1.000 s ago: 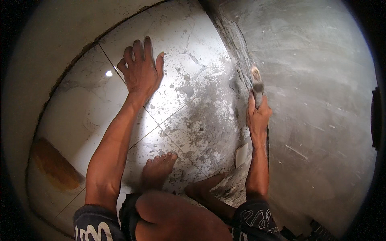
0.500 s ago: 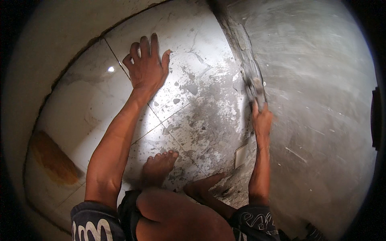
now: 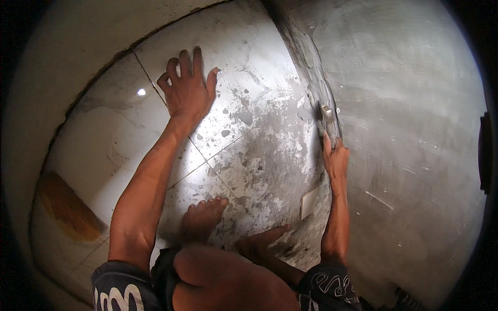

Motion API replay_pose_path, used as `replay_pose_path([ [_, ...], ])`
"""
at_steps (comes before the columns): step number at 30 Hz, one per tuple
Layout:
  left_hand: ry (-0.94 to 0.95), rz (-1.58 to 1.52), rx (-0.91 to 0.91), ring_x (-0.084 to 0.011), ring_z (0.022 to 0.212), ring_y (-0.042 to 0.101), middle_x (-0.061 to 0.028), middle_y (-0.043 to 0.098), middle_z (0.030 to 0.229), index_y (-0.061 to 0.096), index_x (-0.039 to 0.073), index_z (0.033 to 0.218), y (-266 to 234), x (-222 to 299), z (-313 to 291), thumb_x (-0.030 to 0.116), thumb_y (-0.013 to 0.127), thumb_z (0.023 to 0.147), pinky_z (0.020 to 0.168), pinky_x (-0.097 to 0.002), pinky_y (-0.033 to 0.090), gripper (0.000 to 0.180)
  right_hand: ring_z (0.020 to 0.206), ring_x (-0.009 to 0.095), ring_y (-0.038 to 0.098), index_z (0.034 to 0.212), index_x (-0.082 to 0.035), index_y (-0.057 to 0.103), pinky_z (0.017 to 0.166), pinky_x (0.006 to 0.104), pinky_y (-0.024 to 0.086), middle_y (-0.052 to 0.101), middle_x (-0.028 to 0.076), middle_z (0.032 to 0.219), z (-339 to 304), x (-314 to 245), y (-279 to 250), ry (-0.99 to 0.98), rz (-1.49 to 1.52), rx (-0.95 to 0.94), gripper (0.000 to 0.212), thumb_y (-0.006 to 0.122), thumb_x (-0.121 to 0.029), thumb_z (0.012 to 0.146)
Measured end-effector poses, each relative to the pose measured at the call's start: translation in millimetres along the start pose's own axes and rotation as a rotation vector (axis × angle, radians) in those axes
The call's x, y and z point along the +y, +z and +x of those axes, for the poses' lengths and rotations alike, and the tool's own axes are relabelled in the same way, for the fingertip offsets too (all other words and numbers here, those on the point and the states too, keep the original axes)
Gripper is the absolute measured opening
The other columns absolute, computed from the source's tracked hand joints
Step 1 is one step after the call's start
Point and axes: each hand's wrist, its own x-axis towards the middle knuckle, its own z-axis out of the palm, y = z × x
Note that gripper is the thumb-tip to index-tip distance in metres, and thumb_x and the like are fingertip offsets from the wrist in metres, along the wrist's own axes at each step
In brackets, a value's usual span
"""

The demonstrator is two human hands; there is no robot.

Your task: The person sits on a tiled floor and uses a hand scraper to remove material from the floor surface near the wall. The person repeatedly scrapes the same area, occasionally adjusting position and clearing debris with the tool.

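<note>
My left hand [image 3: 188, 93] presses flat on the pale floor tiles [image 3: 150, 122] with its fingers spread, holding nothing. On the right, my right hand [image 3: 336, 158] is closed around a small trowel [image 3: 327, 113]. Its metal shank shows just beyond my fingers; the handle is mostly covered by the hand, and the blade's outline is hard to make out against the grey. The trowel lies along a strip of wet-looking grey mortar [image 3: 317, 67], which runs where the tiles meet the smooth grey wall [image 3: 410, 124].
Grey mortar crumbs and smears [image 3: 270, 155] cover the tiles between my hands. A small tile piece [image 3: 308, 203] leans near my right forearm. My bare foot [image 3: 205, 212] rests on the tiles. A brown patch [image 3: 70, 207] lies at the left, and a plain wall edge curves along the far left.
My right hand and the trowel have shifted slightly, and the trowel's metal shank now shows more sharply. My left hand stays on the same spot of tile.
</note>
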Motion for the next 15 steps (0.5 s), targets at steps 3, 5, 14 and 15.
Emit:
replay_pose_path([
  [3,-0.007,0.023,-0.002,-0.0372,0.137,0.034,-0.0175,0.039,0.149,0.035,0.009,0.154,1.8,-2.5,-1.9,0.046,0.043,0.104,0.103,-0.0585,0.029,0.063,0.070,0.048,0.068,0.097,0.009,0.064,0.059,0.0511,0.052,0.063,0.034,0.073,-12.0,-19.0,-14.5,-0.070,0.241,0.112,0.039,0.069,-0.030,0.096],
  [5,-0.017,0.007,-0.030,-0.0386,0.138,0.033,-0.0187,0.038,0.150,0.034,0.010,0.155,0.4,-1.2,-3.6,0.047,0.044,0.104,0.105,-0.0599,0.029,0.064,0.069,0.049,0.068,0.095,0.008,0.064,0.059,0.0525,0.052,0.063,0.034,0.072,-22.3,-7.6,-6.6,-0.201,0.376,0.260,0.039,0.069,-0.031,0.096],
  [14,-0.031,0.013,-0.056,-0.0406,0.139,0.034,-0.0205,0.035,0.152,0.034,0.010,0.155,-4.8,1.9,1.5,0.048,0.047,0.103,0.108,-0.0613,0.029,0.065,0.074,0.050,0.068,0.100,0.006,0.063,0.062,0.0517,0.053,0.065,0.032,0.073,-36.1,3.5,3.4,-0.125,0.144,0.159,0.034,0.071,-0.027,0.093],
  [15,-0.031,0.003,-0.061,-0.0407,0.139,0.034,-0.0205,0.035,0.152,0.034,0.010,0.154,-5.4,1.7,1.5,0.048,0.047,0.103,0.108,-0.0614,0.029,0.065,0.073,0.050,0.068,0.100,0.006,0.064,0.061,0.0518,0.053,0.064,0.032,0.072,-35.0,7.3,5.7,-0.137,0.156,0.169,0.034,0.071,-0.027,0.093],
])
